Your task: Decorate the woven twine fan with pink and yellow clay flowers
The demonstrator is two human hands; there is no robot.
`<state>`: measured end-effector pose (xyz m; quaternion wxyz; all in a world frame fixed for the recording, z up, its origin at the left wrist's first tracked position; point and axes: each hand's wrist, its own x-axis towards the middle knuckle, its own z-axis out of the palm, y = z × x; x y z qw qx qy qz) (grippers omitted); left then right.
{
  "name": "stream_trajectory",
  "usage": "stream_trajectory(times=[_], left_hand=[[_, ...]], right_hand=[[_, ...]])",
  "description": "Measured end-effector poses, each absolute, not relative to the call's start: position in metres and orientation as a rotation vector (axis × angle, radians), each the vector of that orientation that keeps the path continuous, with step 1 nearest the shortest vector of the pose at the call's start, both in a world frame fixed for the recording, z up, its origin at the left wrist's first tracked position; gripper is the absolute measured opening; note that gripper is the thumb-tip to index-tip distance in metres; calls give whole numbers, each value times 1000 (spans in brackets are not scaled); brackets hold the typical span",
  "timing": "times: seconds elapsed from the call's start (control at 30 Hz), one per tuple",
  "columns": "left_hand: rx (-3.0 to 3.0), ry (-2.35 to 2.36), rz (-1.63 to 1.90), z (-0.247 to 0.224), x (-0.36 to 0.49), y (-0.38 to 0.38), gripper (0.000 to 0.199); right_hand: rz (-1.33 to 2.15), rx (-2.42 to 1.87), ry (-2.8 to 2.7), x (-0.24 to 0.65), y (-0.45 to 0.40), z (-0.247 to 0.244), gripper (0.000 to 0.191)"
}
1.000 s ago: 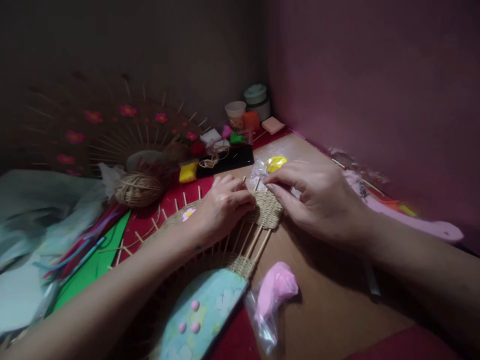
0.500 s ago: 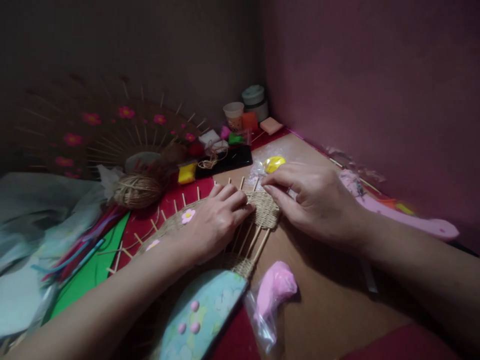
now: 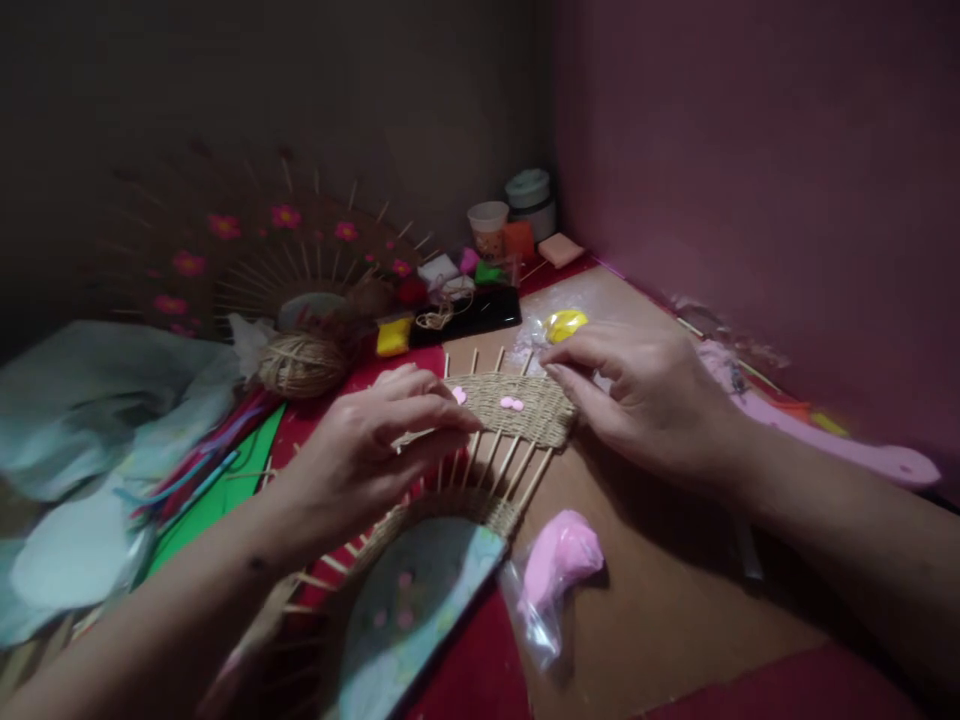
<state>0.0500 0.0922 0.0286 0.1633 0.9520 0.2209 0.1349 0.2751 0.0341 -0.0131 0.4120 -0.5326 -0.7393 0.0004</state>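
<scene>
A woven straw fan [image 3: 544, 412] with thin wooden ribs lies on the table. Two small pink clay pieces [image 3: 511, 404] sit side by side on its woven band, and another pink piece [image 3: 460, 396] shows beside my left fingertips. My left hand [image 3: 382, 440] hovers over the band, its fingers stretched out and apparently holding nothing. At the band's right end, my right hand [image 3: 645, 400] has thumb and forefinger pinched together; whatever is between them is too small to make out. Below, pink clay dots in shadow rest on the fan's blue-green base [image 3: 427, 590].
Pink clay [image 3: 566, 550] in a plastic bag lies right of the base. Yellow clay [image 3: 564, 325] is behind my right hand. A twine ball [image 3: 300, 364], a black phone [image 3: 487, 316] and a cup [image 3: 488, 225] stand farther back. Another flowered fan [image 3: 285, 240] leans at the rear left.
My left hand has lifted off the band and moved left and down, uncovering the pink pieces. My right hand keeps its pinch. The view has shifted slightly.
</scene>
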Motion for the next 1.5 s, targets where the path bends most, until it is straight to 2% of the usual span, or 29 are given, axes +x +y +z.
stream_trajectory(times=[0.17, 0.37, 0.63, 0.83, 0.97, 1.1, 1.5], left_hand=[[2539, 665, -75, 49, 13, 68, 12], [2420, 701, -217, 37, -9, 53, 16], [2545, 735, -147, 10, -13, 52, 17], [2474, 616, -124, 29, 6, 67, 12], [2539, 684, 116, 30, 52, 91, 10], [2621, 720, 358, 10, 96, 113, 5], [2758, 645, 319, -15, 114, 127, 9]], right_hand=[[-21, -1314, -1866, 275, 31, -13, 14], [-50, -1313, -1887, 275, 32, -18, 14], [-19, -1330, -1866, 275, 36, -20, 14], [2, -1418, -1824, 280, 36, -11, 15], [-15, -1446, -1795, 282, 37, -10, 15], [10, -1445, -1796, 281, 38, -12, 15], [68, -1454, -1798, 280, 37, -6, 16]])
